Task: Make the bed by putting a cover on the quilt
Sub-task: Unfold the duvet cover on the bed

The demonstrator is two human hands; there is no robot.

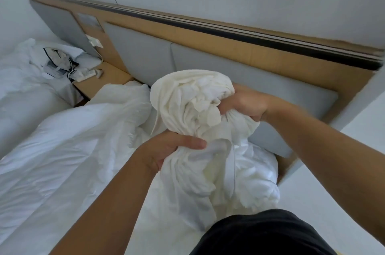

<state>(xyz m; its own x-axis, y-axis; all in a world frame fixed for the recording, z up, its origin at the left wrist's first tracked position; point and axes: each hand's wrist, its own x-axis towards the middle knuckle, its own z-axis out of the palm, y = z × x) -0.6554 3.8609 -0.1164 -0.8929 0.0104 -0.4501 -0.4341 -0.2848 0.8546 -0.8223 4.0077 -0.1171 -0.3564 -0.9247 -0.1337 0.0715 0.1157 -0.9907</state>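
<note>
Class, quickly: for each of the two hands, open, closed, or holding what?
Left hand: closed, gripping the bunched white bedding low down.
Right hand: closed, gripping the same bedding higher up.

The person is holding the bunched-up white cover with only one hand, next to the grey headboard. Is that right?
Not quite. The head view shows both hands on the bunched-up white cover: the left hand grips it low down and the right hand grips it higher up. It is next to the grey headboard, as you said.
</note>
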